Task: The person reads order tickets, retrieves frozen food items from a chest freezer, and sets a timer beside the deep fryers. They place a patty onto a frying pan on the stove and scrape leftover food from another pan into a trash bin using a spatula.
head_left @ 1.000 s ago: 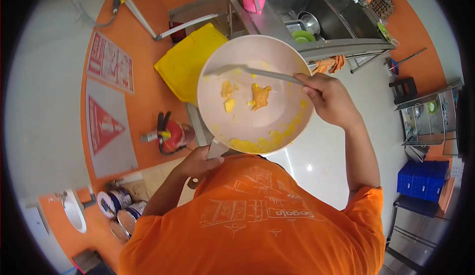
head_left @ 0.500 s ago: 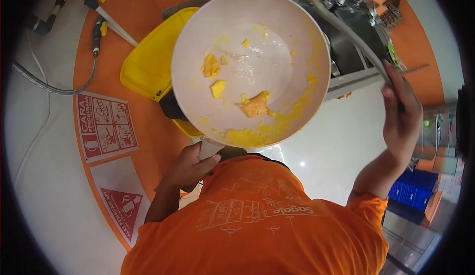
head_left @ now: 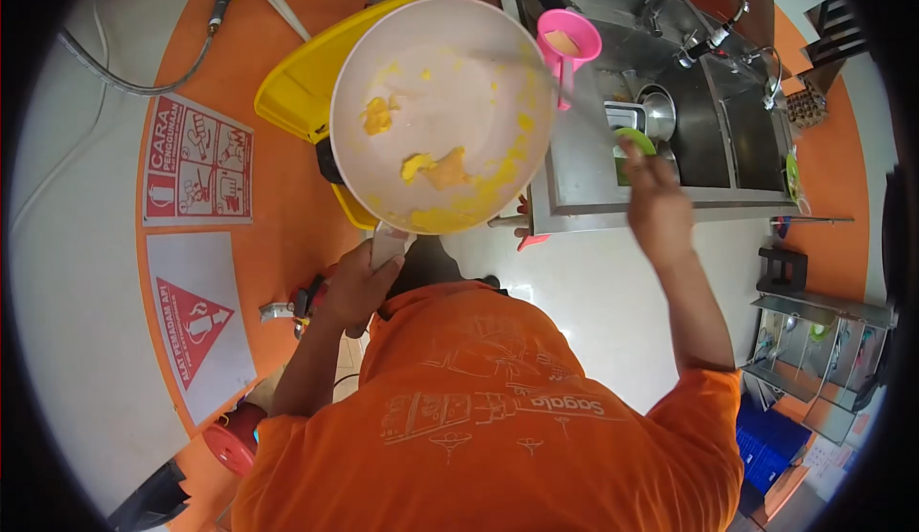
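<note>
My left hand point(head_left: 362, 286) is closed round the handle of a pale pink pan point(head_left: 450, 101), which is tilted so its inside faces me. Yellow smears line the pan's lower and right sides. An orange-brown food scrap point(head_left: 448, 168) lies low in it beside a yellow piece, and another scrap point(head_left: 377, 116) is at the left. Right of the pan, my right hand point(head_left: 659, 208) is closed and blurred by motion, with the grey spatula showing only as a faint smear toward the pan's upper right. Behind the pan stands a yellow bin point(head_left: 297, 91) with its lid raised.
A steel sink counter point(head_left: 584, 173) at the upper right bears a pink dipper point(head_left: 571, 36), metal bowls point(head_left: 658, 111) and a green dish. Signs point(head_left: 198, 160) hang on the orange wall at left. A rack point(head_left: 814, 350) and blue crates point(head_left: 766, 446) stand at right.
The spatula swung out to the right of the pan, then my right hand came back inward and lower. The pan has shifted left in view, and more of the sink shows.
</note>
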Motion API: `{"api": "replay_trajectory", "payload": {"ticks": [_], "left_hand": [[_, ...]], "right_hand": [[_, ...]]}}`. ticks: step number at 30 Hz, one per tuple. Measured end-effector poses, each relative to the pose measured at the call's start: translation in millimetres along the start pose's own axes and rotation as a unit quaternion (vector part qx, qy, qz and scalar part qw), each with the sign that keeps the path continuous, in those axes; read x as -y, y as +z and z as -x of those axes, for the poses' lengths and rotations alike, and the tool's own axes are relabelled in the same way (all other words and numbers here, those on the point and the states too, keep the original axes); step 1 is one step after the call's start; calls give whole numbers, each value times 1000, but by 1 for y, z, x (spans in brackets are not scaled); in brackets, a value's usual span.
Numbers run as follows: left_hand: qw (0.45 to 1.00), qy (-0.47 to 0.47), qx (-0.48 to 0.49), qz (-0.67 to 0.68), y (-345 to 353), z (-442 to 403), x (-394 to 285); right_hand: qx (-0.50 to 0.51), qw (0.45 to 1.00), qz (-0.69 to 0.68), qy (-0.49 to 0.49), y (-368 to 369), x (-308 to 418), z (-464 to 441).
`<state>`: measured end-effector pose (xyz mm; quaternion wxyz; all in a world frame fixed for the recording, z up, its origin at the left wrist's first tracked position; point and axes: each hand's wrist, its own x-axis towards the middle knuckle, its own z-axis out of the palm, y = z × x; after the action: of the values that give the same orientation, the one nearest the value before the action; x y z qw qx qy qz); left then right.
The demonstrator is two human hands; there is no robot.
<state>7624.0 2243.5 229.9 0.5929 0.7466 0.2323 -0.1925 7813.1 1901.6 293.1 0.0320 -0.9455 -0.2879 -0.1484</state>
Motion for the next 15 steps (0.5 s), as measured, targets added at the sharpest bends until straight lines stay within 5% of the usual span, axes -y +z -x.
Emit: {"api": "replay_trajectory", "payload": {"ticks": [3, 8, 11, 15], "left_hand": [[987, 55, -102, -114, -1, -4, 37], [989, -65, -131, -29, -6, 9, 56], [971, -26, -227, -70, 1, 11, 74], [965, -97, -236, -61, -3, 7, 103]], "right_hand": [[108, 986, -126, -15, 35, 15, 14], [38, 989, -142, -27, 89, 42, -7], [227, 959, -163, -55, 105, 67, -10], [193, 960, -200, -36, 124, 100, -26]]}}
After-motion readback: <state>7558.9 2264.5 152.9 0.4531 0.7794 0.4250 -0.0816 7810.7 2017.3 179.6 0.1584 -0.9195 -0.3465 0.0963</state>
